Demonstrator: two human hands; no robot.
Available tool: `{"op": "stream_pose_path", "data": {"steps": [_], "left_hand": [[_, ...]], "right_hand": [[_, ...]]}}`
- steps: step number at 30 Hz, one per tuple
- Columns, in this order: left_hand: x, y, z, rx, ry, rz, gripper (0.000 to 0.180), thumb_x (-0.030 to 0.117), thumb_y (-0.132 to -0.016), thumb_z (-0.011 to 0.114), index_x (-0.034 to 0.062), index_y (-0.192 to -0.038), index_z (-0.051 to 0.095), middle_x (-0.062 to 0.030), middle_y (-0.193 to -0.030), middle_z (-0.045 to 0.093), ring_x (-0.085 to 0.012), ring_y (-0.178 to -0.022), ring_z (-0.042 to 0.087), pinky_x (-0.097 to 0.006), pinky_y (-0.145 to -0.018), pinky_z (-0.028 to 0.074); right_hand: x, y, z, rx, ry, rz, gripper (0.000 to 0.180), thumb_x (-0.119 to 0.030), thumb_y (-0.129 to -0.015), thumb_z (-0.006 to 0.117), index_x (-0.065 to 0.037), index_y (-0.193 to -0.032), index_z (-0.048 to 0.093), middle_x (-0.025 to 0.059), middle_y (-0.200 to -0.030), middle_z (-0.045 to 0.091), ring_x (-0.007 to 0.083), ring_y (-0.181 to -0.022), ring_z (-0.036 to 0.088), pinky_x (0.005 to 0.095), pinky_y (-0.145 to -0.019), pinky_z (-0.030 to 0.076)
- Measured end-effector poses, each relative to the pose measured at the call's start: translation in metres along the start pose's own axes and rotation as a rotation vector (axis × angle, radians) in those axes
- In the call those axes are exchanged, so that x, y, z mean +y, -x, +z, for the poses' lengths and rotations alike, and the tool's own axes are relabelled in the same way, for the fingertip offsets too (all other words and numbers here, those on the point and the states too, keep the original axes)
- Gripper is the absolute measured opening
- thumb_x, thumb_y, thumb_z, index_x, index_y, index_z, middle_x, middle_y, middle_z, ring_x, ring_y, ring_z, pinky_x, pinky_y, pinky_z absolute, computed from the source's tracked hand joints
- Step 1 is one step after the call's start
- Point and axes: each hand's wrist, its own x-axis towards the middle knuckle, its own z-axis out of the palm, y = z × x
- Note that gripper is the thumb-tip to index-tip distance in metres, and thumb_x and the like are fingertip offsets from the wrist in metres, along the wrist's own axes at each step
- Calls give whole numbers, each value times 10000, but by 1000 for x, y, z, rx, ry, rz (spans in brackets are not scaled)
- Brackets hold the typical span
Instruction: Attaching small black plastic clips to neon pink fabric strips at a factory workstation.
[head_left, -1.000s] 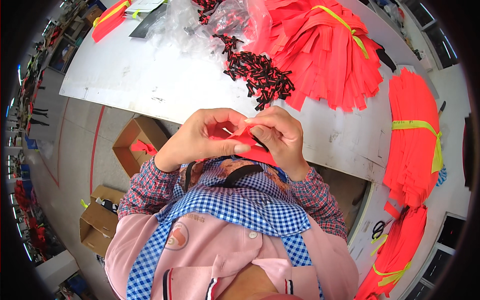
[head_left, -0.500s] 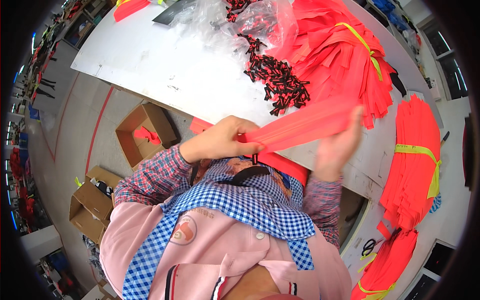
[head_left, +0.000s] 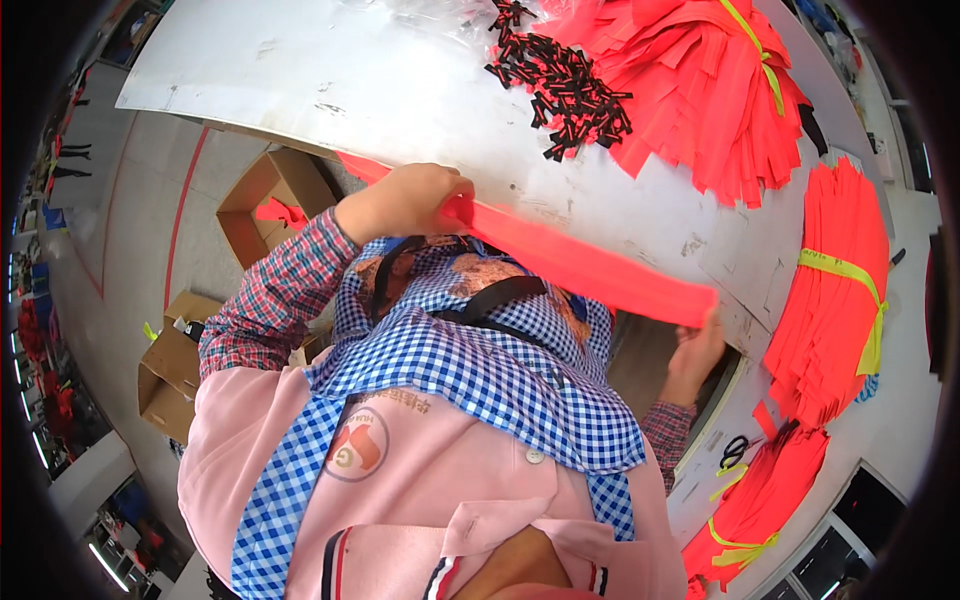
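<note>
Left hand (head_left: 405,203), fingers curled, up and left of the frame's centre, grips a red strip (head_left: 580,262); the right hand (head_left: 694,352), right of centre, holds its end (its fingers partly hidden), the strip slanting between them. Farther off, a black-and-red heap of small pieces (head_left: 568,98) lies at upper centre, a tied red bundle (head_left: 690,95) at upper right.

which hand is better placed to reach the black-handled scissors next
Probably the right hand: at its end of the red strip, it is nearer the scissors; the left hand grips the strip farther away.
</note>
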Motion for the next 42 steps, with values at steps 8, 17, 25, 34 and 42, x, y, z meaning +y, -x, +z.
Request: {"op": "stream_pose_path", "data": {"steps": [8,17,25,34,42], "left_hand": [[-32,36,22,485,170,-207,190,130,-841,648,21,-997,651,-126,-855,650,-249,-739,626,-355,-678,506],[-220,166,139,1347,669,-1027,236,231,-907,628,9,-984,655,-2,-723,603,-64,-631,521,-232,-592,443],[-287,231,293,652,424,-1692,364,211,-785,602,14,-1087,645,-242,-1062,647,-363,-1038,615,-420,-915,481],[-395,174,325,341,527,-1741,442,157,-782,612,34,-1197,520,-222,-1210,544,-396,-1112,542,-432,-947,466],[-484,156,377,565,715,-1779,643,148,-727,727,14,-1269,409,-238,-1314,446,-413,-1195,485,-434,-979,455]], "right_hand": [[42,36,34,-16,807,-675,211,-115,-888,615,-9,-1067,584,131,-1049,587,262,-961,561,350,-816,464],[1,75,197,-784,759,-934,134,-31,-869,577,-3,-999,592,147,-1034,588,309,-985,560,390,-864,456],[-4,128,347,-1437,839,-1189,189,-51,-812,637,-26,-997,605,129,-987,594,317,-930,570,396,-833,469],[60,165,469,-1628,933,-1328,601,-261,-766,737,-7,-1260,508,213,-1363,423,426,-1277,340,538,-1039,287],[53,147,448,-1709,1032,-1218,500,-267,-775,704,-28,-1195,577,229,-1340,425,468,-1310,321,565,-1072,269]]}}
